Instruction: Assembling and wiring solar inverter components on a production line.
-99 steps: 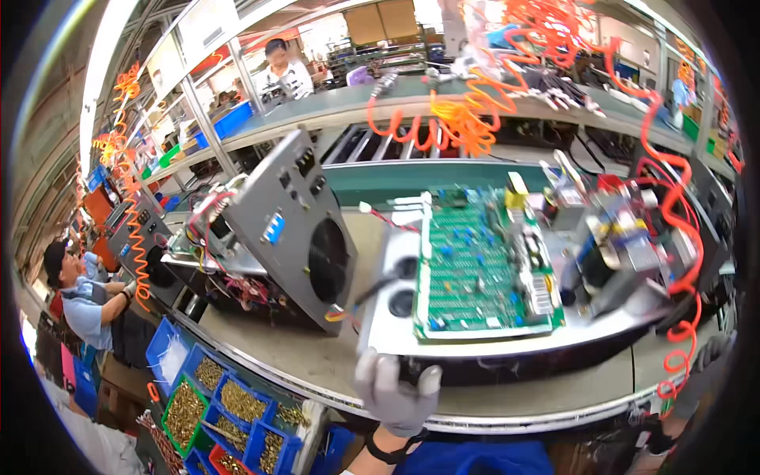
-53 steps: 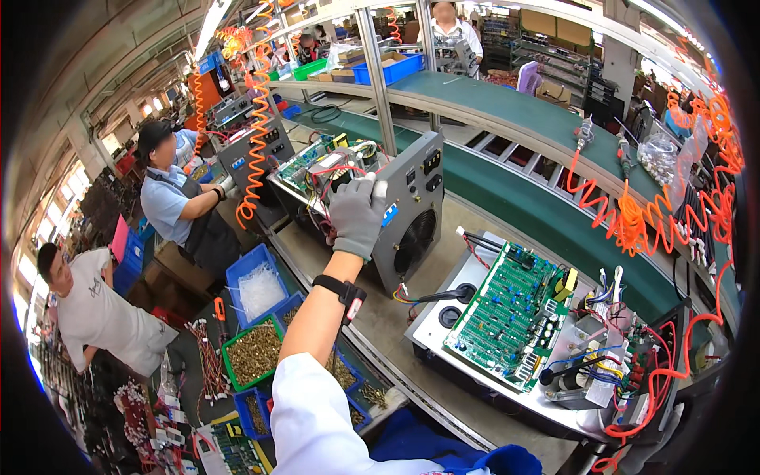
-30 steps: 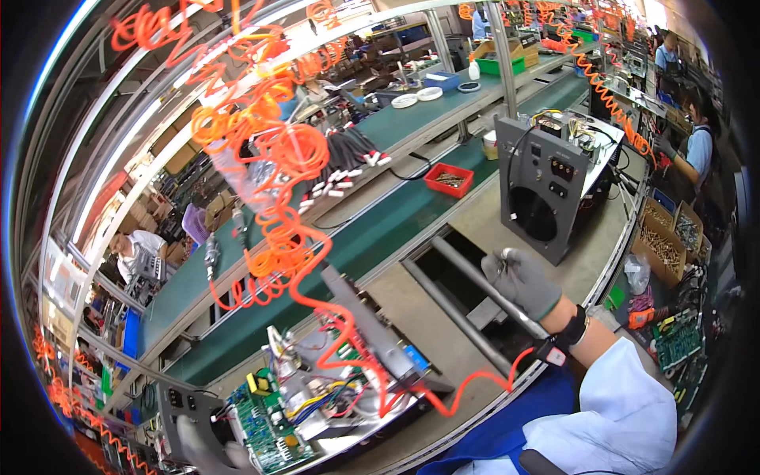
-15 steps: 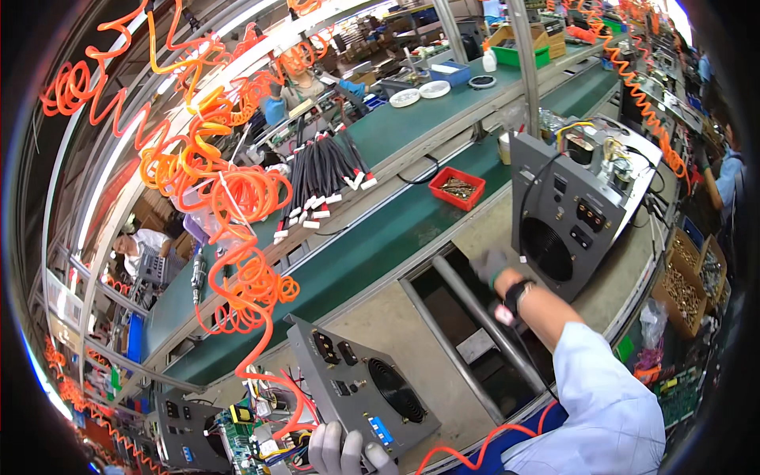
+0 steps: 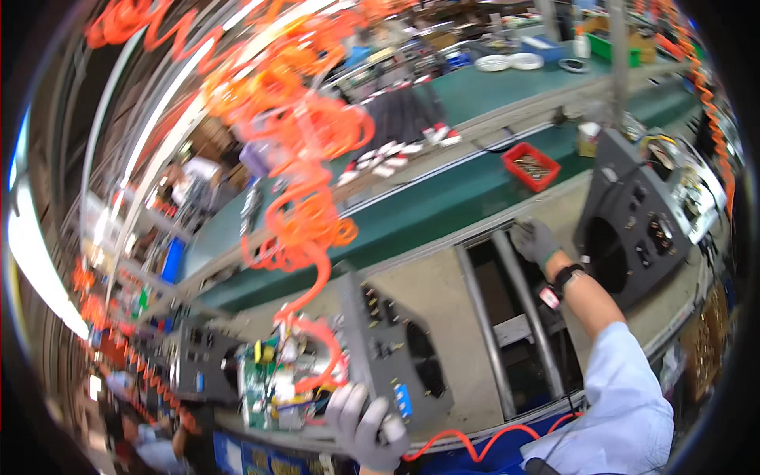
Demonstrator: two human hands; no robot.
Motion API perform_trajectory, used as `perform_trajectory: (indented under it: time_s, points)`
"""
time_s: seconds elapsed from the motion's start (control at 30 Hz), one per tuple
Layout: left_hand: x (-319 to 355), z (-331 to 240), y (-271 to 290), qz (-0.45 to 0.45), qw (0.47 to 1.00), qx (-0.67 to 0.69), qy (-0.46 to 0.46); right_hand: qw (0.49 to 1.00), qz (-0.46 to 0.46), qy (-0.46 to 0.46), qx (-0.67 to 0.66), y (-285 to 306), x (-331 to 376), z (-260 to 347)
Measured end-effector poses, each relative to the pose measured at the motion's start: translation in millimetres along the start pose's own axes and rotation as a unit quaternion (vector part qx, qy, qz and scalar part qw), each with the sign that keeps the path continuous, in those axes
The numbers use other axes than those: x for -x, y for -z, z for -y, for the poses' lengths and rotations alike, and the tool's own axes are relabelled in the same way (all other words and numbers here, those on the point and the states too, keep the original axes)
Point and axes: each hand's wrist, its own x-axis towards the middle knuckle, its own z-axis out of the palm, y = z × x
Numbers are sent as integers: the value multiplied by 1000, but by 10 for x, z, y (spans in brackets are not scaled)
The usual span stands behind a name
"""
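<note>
My left hand, in a grey glove, is at the near edge of the bench beside an opened machine with a dark grey panel. Its fingers are curled, and what they may hold is hidden. Wiring and a green circuit board lie behind that panel, with an orange coiled air hose hanging down over them. Gloved too, my right hand hovers by the far end of the metal rollers, left of a second machine's dark panel. Motion smears its fingers.
A red bin of small metal parts sits on the green conveyor. Black cables with white ends lie on the far shelf. Another grey machine stands at left. A red hose crosses the near edge.
The view has swung left, so the bench appears further right. My left hand shows more fully beside the near panel. My right hand is still by the rollers' far end.
</note>
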Motion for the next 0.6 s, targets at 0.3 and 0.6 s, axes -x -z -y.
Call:
perform_trajectory:
  time_s: [0.3, 0.6]
  points:
    - [648, 214, 308, -4, 991, 2, 137, 950, 184, -139, 210, -923, 2317, -331]
    - [720, 273, 987, 9, 951, 310, -19, 693, 85, 329, 636, -1308, 3587, 54]
